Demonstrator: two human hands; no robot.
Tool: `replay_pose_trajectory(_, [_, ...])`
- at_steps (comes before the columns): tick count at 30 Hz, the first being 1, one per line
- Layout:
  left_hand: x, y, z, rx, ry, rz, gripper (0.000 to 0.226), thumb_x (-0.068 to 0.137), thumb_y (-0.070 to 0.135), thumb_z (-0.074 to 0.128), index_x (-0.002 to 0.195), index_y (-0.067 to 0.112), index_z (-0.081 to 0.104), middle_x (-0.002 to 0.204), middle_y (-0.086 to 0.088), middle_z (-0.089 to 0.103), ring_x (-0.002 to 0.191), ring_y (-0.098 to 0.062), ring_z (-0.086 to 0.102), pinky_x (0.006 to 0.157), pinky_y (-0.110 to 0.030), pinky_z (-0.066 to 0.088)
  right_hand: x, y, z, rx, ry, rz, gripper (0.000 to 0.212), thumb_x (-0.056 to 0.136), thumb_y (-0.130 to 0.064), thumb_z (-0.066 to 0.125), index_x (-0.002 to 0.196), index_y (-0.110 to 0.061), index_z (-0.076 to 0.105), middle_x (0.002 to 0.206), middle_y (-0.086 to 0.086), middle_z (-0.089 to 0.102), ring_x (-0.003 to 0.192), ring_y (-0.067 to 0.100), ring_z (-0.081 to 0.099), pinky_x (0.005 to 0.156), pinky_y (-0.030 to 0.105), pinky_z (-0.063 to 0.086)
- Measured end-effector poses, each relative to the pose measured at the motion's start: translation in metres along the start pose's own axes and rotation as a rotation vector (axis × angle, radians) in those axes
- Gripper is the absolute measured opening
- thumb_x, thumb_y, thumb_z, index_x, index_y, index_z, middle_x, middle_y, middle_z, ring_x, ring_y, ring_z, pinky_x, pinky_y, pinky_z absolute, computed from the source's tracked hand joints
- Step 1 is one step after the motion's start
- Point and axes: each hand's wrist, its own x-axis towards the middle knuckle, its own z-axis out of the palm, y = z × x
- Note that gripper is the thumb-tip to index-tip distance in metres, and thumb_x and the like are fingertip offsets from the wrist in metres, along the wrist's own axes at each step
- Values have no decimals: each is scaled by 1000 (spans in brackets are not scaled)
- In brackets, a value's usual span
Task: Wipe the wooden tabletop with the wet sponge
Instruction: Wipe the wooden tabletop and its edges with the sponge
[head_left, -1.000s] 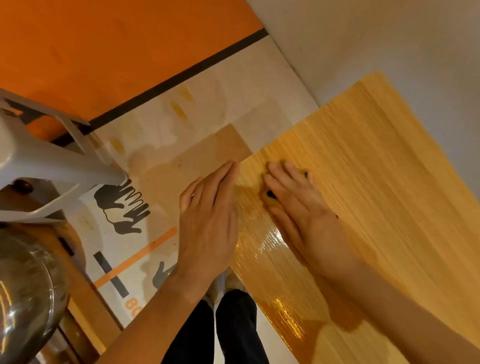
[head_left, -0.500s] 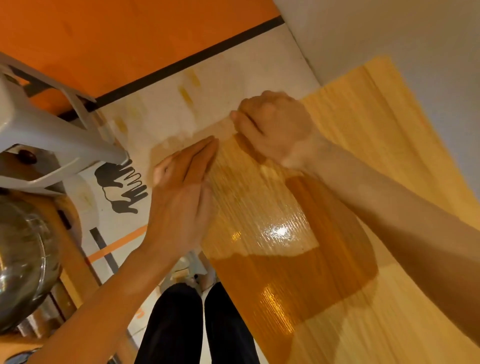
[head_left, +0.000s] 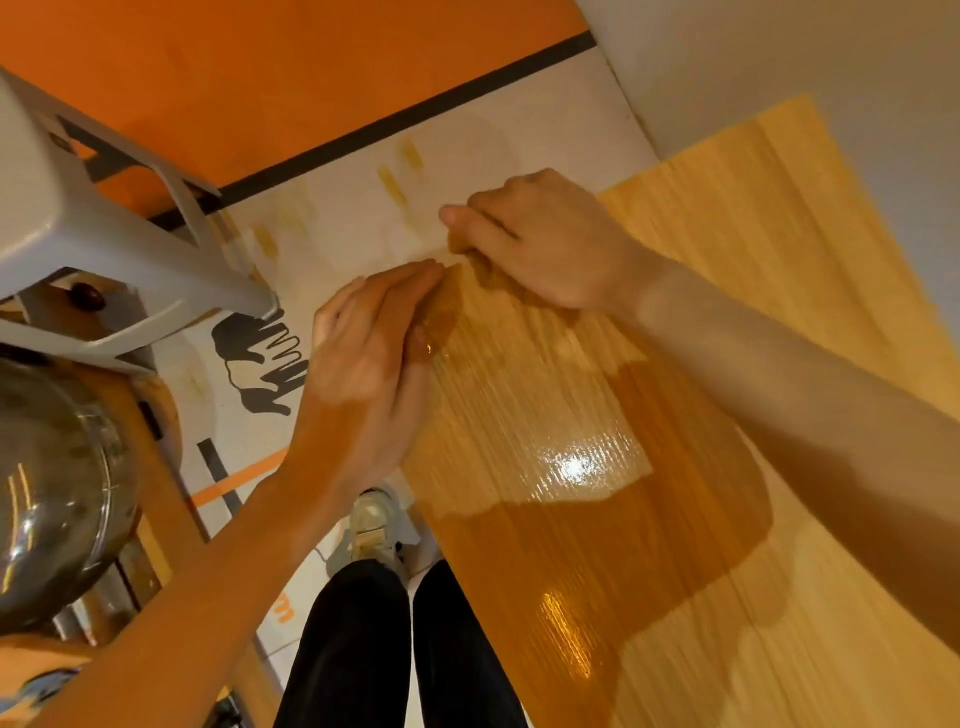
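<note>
Wooden grain runs lengthwise down the surface (head_left: 727, 312), and a glossy wet band covers its left strip from the far corner toward the person's legs. At that far left corner the right hand (head_left: 540, 244) is curled into a fist, knuckles up, apparently bunched round the wet sponge (head_left: 480, 270), though only a small yellowish-brown edge of it shows beneath the fingers, so the grip is a judgement. The left hand (head_left: 374, 358) lies flat with straight fingers pressed along the surface's left edge, just beside the fist and nearer the person, holding nothing. The sponge sits at the very corner, so the dry wood lies to the right of the right hand and back along the grain; the next stroke likely turns on drawing that hand rightward or back down the long axis, and it is clearly the nearer hand for it. Compared with a second ago, the right hand has gone from lying flat mid-surface to fisted at the corner, the left hand has slid farther up the edge, and the wet sheen now reaches farther up the surface.
</note>
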Motion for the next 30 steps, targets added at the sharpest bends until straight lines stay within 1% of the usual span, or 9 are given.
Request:
replay_pose_trajectory(3, [-10, -4, -2, -81, 62, -86, 41, 101, 2, 42, 140, 3, 52, 141, -11, 55, 135, -17, 43, 119, -52, 28, -18, 58, -29, -80, 74, 70, 44, 105, -36, 30, 86, -17, 65, 85, 0, 65, 94, 24, 60, 117, 38, 20])
replay_pose_trajectory(7, [-35, -14, -7, -231, 120, -276, 41, 107, 8, 37, 148, 5, 44, 147, -10, 49, 140, -23, 44, 117, -46, 34, -28, 64, -24, -89, 264, 361, 45, 105, -34, 29, 105, -10, 68, 118, 7, 66, 132, 24, 42, 122, 40, 4])
replay_pose_trajectory(9, [-38, -16, -6, -280, 121, -326, 41, 108, 10, 35, 148, 7, 43, 142, -11, 51, 134, -23, 49, 114, -43, 37, -23, 17, 2, -80, 289, 295, 43, 105, -32, 29, 114, -12, 66, 129, 2, 63, 142, 21, 32, 121, 39, 5])
replay_pose_trajectory(14, [-37, -18, -1, -334, 131, -362, 42, 109, 16, 34, 150, 12, 42, 144, -7, 51, 134, -10, 47, 116, -27, 35, -23, -46, 37, -135, 121, -160, 46, 104, -36, 30, 140, -13, 48, 147, 3, 47, 146, 19, 27, 122, 40, 11])
replay_pose_trajectory(17, [-36, -20, 1, -462, 125, -355, 41, 108, 21, 34, 148, 20, 42, 144, 0, 51, 136, -4, 45, 119, -31, 35, -34, 13, 12, -100, 177, -44, 47, 104, -37, 33, 142, -12, 44, 147, 4, 46, 146, 21, 25, 122, 42, 11])
replay_pose_trajectory(22, [-36, -20, 8, -427, 185, -344, 43, 110, 17, 33, 152, 15, 41, 147, 11, 48, 136, 16, 36, 114, -7, 25, -45, 26, 5, 33, 398, 348, 45, 105, -30, 32, 143, -7, 42, 153, 8, 37, 148, 25, 16, 123, 44, 9])
replay_pose_trajectory(26, [-36, -22, 9, -434, 181, -354, 44, 110, 15, 33, 154, 14, 38, 150, 15, 42, 135, 20, 33, 114, -7, 24, -34, -70, 55, -3, 294, -8, 43, 104, -29, 34, 140, -8, 46, 149, 9, 44, 146, 25, 26, 122, 44, 15])
replay_pose_trajectory(28, [-37, -24, 8, -463, 174, -336, 45, 109, 16, 34, 154, 15, 36, 149, 18, 41, 134, 22, 33, 113, -7, 26, -36, -72, 55, -34, 202, -145, 44, 103, -30, 37, 141, -9, 45, 148, 9, 45, 145, 25, 29, 121, 44, 18])
replay_pose_trajectory(30, [-39, -25, 7, -514, 167, -341, 46, 109, 23, 36, 154, 17, 36, 151, 18, 41, 136, 19, 33, 115, -9, 26, -40, -39, 43, -1, 221, -87, 45, 103, -29, 39, 144, -10, 41, 151, 7, 41, 146, 24, 25, 122, 43, 15])
